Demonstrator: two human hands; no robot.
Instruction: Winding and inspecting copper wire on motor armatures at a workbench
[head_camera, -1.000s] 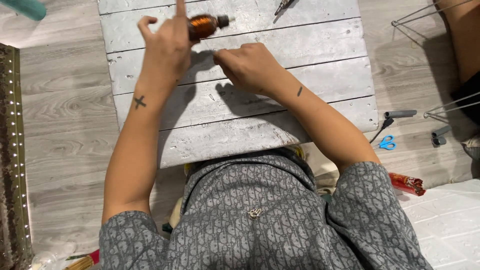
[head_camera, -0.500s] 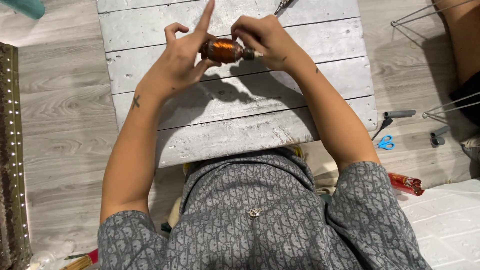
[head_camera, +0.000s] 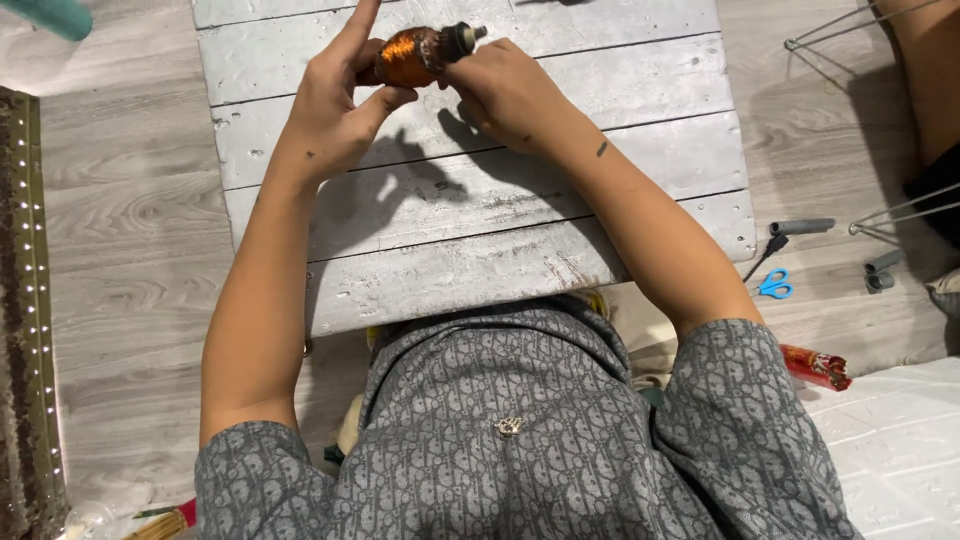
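- Copper-wound armature (head_camera: 408, 55) held at twelve o'clock, above the grey plank table (head_camera: 480, 215).
- Left hand (head_camera: 335, 105) pinching its winding, index finger raised straight.
- Right hand (head_camera: 505, 90) closed around the dark shaft end.
- Likely to slip and drop onto planks if either grip loosens.
- Could scrape the fine wire under hard fingertip pressure.
- Scissors (head_camera: 773, 287) at four o'clock, well apart.

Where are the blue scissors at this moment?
In the head view, the blue scissors lie on the wooden floor at the person's right, just off the corner of the white plank table, below a grey handle.
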